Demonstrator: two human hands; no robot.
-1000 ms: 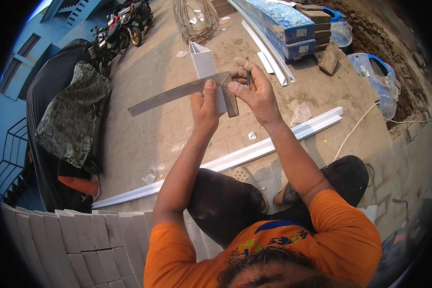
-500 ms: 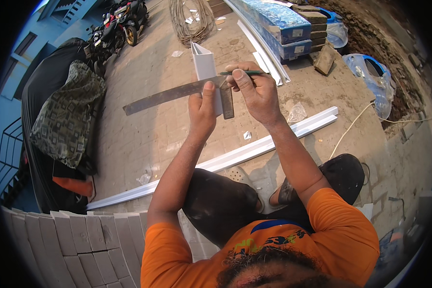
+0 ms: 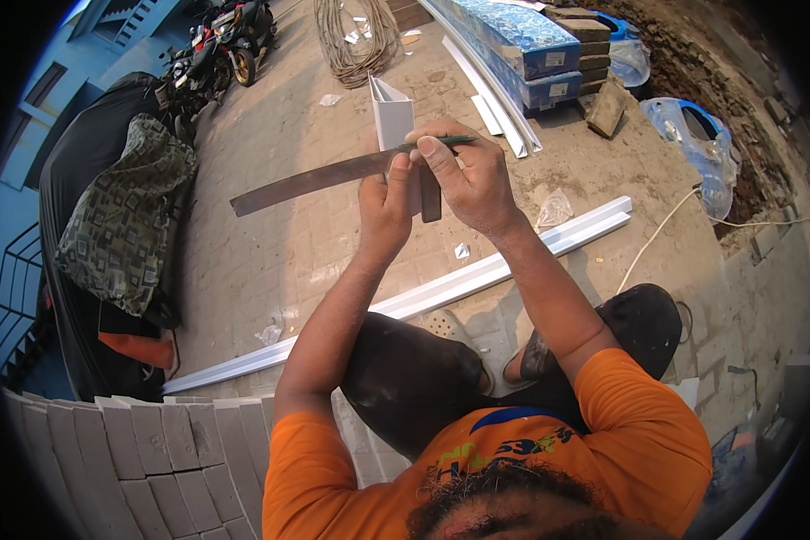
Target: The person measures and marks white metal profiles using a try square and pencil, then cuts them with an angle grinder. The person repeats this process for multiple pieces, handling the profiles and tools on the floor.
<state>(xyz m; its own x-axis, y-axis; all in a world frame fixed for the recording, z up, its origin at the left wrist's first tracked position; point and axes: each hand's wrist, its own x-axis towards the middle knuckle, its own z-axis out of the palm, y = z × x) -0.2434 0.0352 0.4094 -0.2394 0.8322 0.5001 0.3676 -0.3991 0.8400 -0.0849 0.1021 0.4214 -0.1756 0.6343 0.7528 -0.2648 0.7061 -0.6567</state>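
Note:
My left hand (image 3: 387,211) is closed round a short white profile piece (image 3: 393,124) and a metal try square (image 3: 319,184), its thumb pressing on the square's blade. The blade lies across the profile and sticks out to the left, while the square's short stock (image 3: 431,193) points down on the right. In my right hand (image 3: 472,184) a dark green pencil (image 3: 459,140) is pinched between thumb and fingers. Its tip is hidden near the blade's upper edge, where the two hands almost meet.
A long white profile (image 3: 477,273) lies across the paving in front of my feet. Farther off are a coil of cable (image 3: 357,40), blue boxes (image 3: 549,63) and loose bricks (image 3: 608,108). Stacked grey blocks (image 3: 148,441) stand at the near left, beside a covered vehicle (image 3: 90,207).
My right hand has moved slightly left with the pencil, along the blade and over the profile. The profile's upper end has shifted a little to the right; the square remains in my left hand.

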